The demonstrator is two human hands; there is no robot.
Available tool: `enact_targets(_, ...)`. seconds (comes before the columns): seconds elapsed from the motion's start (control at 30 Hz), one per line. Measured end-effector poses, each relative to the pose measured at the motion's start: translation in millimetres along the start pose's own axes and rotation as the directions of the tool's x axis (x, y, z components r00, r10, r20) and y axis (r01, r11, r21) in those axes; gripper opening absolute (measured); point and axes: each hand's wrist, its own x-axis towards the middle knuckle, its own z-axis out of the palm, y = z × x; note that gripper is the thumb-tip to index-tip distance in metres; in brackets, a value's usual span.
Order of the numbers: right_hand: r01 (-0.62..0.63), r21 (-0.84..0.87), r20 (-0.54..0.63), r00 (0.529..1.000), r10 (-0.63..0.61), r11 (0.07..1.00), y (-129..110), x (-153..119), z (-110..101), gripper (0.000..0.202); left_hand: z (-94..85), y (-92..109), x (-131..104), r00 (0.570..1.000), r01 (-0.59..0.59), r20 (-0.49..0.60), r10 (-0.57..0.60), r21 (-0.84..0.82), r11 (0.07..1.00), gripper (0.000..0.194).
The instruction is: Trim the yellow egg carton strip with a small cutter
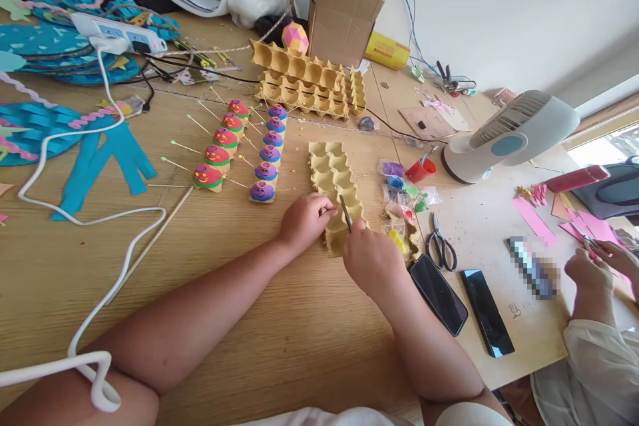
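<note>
A yellow egg carton (333,176) with two rows of cups lies on the wooden table. My left hand (307,221) is at its near left edge, fingers closed on the rim. From the right, my right hand (372,254) is closed around a slim dark blade (345,213) that points up and left over the cups; its handle is hidden in the fist. To the left stand two painted carton strips, one red and green (217,155) with pins and sticks, one purple and blue (266,172).
Clay bags (391,168), black scissors (441,246), a phone (439,294) and a white fan (516,133) are to the right. More cartons (304,94) lie behind. A white cable (130,249) crosses the left side. Another person's hands (592,276) work at far right.
</note>
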Motion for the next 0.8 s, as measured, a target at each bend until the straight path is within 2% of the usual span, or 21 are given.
enact_targets(0.2, -0.007, 0.030, 0.022, 1.000, 0.006, 1.000, 2.8, -2.6, -0.9, 0.024, 0.0, -0.5, -0.3, 1.000, 0.004, -0.001, -0.004, -0.010, 1.000, 0.007)
enact_targets(0.37, -0.019, 0.035, -0.003, 1.000, 0.019, 0.999, 1.7, -1.0, 1.1, 0.026, 0.6, -0.7, -0.1, 1.000, -0.007, 0.002, 0.007, 0.004, 1.000, 0.009)
enact_targets(0.57, 0.017, 0.025, 0.019, 1.000, -0.018, 1.000, 3.0, -4.7, -0.9, 0.025, 0.4, -0.2, -0.6, 1.000, -0.011, -0.006, 0.011, 0.011, 1.000, 0.009)
enact_targets(0.67, -0.012, 0.037, -0.002, 1.000, 0.013, 0.999, 2.1, 0.2, 2.2, 0.026, 0.0, 0.4, -0.7, 1.000, -0.017, 0.001, 0.017, 0.015, 1.000, 0.009)
enact_targets(0.8, 0.012, 0.005, -0.025, 1.000, -0.012, 1.000, 2.9, 7.2, 6.6, 0.026, 0.0, -0.1, -0.7, 1.000, -0.010, 0.003, 0.010, 0.023, 1.000, 0.008)
